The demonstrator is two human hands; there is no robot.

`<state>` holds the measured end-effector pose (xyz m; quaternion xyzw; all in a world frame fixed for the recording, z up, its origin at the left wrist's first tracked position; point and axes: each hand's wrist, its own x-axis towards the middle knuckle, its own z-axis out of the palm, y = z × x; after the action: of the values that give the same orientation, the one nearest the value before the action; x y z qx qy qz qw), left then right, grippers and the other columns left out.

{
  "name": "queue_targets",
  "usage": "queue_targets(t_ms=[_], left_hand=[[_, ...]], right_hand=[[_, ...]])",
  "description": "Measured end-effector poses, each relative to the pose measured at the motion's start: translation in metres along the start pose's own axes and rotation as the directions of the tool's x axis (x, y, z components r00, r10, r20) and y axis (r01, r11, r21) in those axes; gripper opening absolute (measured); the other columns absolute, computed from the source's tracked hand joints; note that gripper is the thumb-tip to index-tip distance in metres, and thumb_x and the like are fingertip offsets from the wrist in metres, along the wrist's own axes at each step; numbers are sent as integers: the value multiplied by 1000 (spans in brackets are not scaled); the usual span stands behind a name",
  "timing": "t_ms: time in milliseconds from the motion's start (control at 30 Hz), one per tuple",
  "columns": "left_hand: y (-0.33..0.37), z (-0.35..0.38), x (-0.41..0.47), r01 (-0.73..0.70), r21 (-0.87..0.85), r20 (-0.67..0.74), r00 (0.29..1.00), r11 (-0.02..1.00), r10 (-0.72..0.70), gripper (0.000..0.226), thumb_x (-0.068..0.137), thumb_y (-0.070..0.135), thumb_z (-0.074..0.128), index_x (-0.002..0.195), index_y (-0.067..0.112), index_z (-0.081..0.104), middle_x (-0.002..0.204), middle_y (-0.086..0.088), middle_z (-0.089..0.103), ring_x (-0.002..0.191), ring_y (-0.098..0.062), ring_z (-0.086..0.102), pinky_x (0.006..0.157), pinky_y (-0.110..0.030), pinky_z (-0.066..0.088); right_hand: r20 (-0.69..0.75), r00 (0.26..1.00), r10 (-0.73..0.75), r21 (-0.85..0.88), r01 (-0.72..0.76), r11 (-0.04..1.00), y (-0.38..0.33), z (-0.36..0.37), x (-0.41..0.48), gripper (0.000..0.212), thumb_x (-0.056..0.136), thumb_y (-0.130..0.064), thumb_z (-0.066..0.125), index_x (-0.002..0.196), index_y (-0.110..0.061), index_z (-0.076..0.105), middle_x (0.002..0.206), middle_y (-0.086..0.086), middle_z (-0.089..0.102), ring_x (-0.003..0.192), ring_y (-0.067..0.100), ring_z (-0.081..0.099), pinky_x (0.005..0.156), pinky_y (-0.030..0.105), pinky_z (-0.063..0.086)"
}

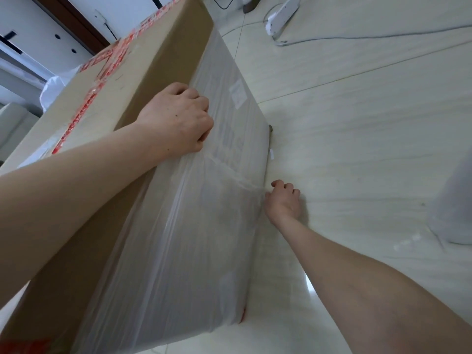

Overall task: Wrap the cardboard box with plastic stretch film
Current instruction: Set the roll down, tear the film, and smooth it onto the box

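Cardboard fills the left of my head view, the only view on my screen: 1 box [163, 60], large, standing on the pale tiled floor [357, 139]. Red-printed tape [74, 121] runs along its top; I cannot count the strips cleanly. Film [194, 238] covers the long side facing me from the upper edge down to the floor, cloudy and wrinkled, with 1 taut ridge running diagonally across it between the 2 hands.

I count 2 hands, both bare-armed. The left hand [176, 118] sits on the box's upper edge, knuckles up, with all its fingers curled tight. The film bunches at its thumb, so it grips the film there. The right hand [283, 200] is low, just beside the box's bottom edge and close to the floor. Its fingers are curled too, and the lower end of that ridge gathers into its pinch.

Farther back on the floor I see 1 white power strip [282, 15] and 1 grey cable [383, 35] trailing to the right edge. 1 white bag [53, 88] shows behind the box on the left. 1 pale rounded object [452, 208] sits at the right edge; I cannot tell what it is.
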<state>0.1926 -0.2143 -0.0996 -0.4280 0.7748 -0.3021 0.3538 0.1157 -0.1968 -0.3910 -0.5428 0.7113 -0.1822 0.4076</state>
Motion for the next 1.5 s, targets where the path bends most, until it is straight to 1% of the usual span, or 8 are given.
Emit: queue_targets(t_ms=[200, 300, 533, 667, 733, 800, 867, 1500], left_hand=[[3, -3, -3, -4, -5, -5, 1000, 1000, 4, 16, 90, 31, 45, 97, 29, 60, 105, 4, 55, 107, -19, 51, 104, -35, 32], [2, -4, -2, 7, -11, -18, 1000, 1000, -7, 17, 92, 28, 44, 98, 29, 59, 105, 4, 55, 106, -18, 51, 103, -34, 33], [9, -8, 0, 77, 12, 51, 996, 997, -77, 27, 90, 12, 47, 112, 22, 58, 116, -2, 53, 113, -22, 47, 98, -33, 36], [50, -12, -6, -89, -25, -175, 981, 996, 83, 50, 87, 16, 24, 122, 12, 59, 131, -10, 53, 127, -27, 45, 106, -35, 33], [77, 0, -13, -197, -46, 30, 980, 979, 198, 55, 95, 27, 18, 147, 11, 27, 155, -11, 22, 145, -27, 15, 117, -42, 9], [83, 13, -19, -166, 13, 271, 950, 986, 156, 67, 97, 50, 17, 151, 17, -4, 159, -8, -8, 146, -27, -10, 114, -52, -10], [73, 24, -21, -138, 147, 309, 947, 979, 87, 82, 89, 69, 12, 149, 20, -15, 157, -9, -17, 144, -29, -17, 108, -60, -16], [50, 38, -15, -99, 320, 334, 943, 942, -14, 91, 79, 80, 12, 149, 26, -10, 156, -16, -16, 143, -38, -16, 103, -67, -16]], right_hand=[[-42, 981, 191, 64, -188, 980, -5, -22, 5, 29, 92, -37, 49, 111, -17, 60, 117, 11, 62, 111, 31, 56, 85, 34, 42], [-21, 970, 243, 227, -232, 946, -4, -28, 5, 25, 94, -26, 44, 112, -21, 61, 115, 14, 64, 108, 31, 58, 84, 32, 43], [-221, 968, 118, 538, 20, 843, -17, -26, -21, 45, 98, -32, 40, 138, -11, 43, 142, 10, 45, 130, 28, 39, 104, 36, 31], [-160, 987, 29, 634, 80, 769, -26, -8, -53, 57, 98, -38, 41, 147, -11, 28, 154, 8, 27, 141, 20, 24, 114, 31, 20], [-104, 993, -50, 637, 105, 764, -26, -1, -58, 61, 98, -40, 39, 149, -12, 20, 157, 8, 18, 145, 19, 15, 117, 30, 12], [5, 993, -118, 621, 90, 779, -27, 3, -58, 67, 97, -49, 37, 151, -19, 11, 159, 5, 6, 147, 20, 4, 117, 35, 4], [121, 981, -152, 601, 49, 798, -29, 6, -55, 71, 93, -59, 33, 151, -31, 3, 160, 1, -5, 146, 20, -5, 116, 42, -1], [142, 978, -152, 677, 16, 736, -64, 44, -53, 67, 94, -57, 31, 150, -35, 1, 160, 1, -8, 146, 16, -10, 116, 50, -4]])
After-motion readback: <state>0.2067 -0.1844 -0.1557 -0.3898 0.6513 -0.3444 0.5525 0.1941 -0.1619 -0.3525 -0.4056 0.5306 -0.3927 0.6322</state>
